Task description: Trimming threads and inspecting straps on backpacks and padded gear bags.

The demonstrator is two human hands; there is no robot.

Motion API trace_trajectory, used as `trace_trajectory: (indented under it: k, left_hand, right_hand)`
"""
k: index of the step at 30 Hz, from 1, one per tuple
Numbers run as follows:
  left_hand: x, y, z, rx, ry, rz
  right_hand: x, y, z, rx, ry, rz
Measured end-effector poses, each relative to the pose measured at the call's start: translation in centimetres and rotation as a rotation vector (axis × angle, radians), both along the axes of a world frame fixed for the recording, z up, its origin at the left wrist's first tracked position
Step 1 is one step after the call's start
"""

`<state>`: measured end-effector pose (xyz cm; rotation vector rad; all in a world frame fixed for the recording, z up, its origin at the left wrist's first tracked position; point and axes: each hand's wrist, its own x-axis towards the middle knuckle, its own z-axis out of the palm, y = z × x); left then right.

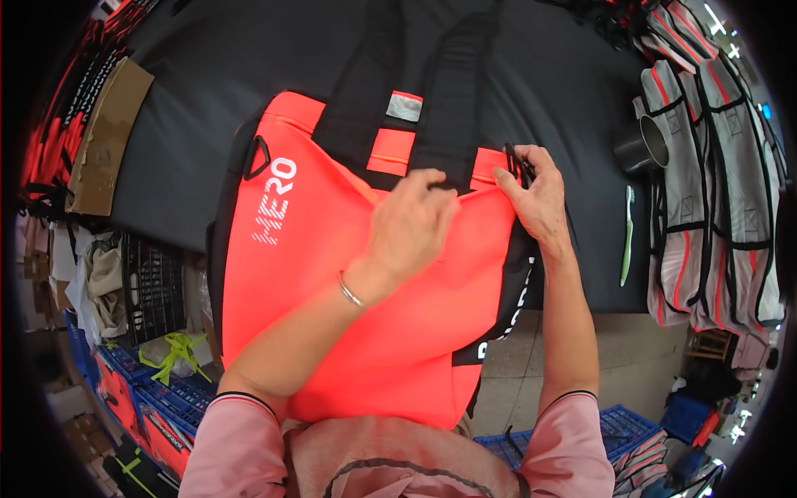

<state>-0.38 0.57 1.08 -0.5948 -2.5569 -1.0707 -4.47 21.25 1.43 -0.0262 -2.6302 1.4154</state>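
Observation:
A bright coral and black backpack [332,274] lies on the black-covered table, its lower end reaching to my body. Its wide black straps [448,108] stretch away across the cover. My right hand [538,189] pinches the bag's far right corner, thumb on the coral fabric, beside a black loop. Over the middle of the bag, close to the base of the straps, is my left hand [411,222]. Its fingers are bent and slightly smeared by motion, so whether they grip the fabric is unclear. A metal bangle circles that wrist.
On the table's right are a dark metal cup [641,148], a green toothbrush [628,236] and stacked grey straps or panels with coral trim [689,199]. A cardboard piece [108,137] stands at the left edge. Blue crates [178,402] sit below left, a black crate [154,286] above them.

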Motion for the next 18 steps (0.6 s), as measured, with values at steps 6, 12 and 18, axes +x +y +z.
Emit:
trace_trajectory:
  k: [6, 12, 18]
  left_hand:
    - [3.3, 0.3, -0.4, -0.210, 0.122, -0.075]
    - [2.3, 0.2, -1.1, -0.035, 0.109, -0.017]
    - [-1.3, 0.1, 0.8, 0.101, -0.277, 0.066]
  right_hand:
    - [0.9, -0.6, 0.2, 0.068, 0.134, 0.045]
    - [1.0, -0.6, 0.3, 0.077, 0.146, 0.015]
    - [0.9, -0.4, 0.0, 0.098, 0.144, 0.005]
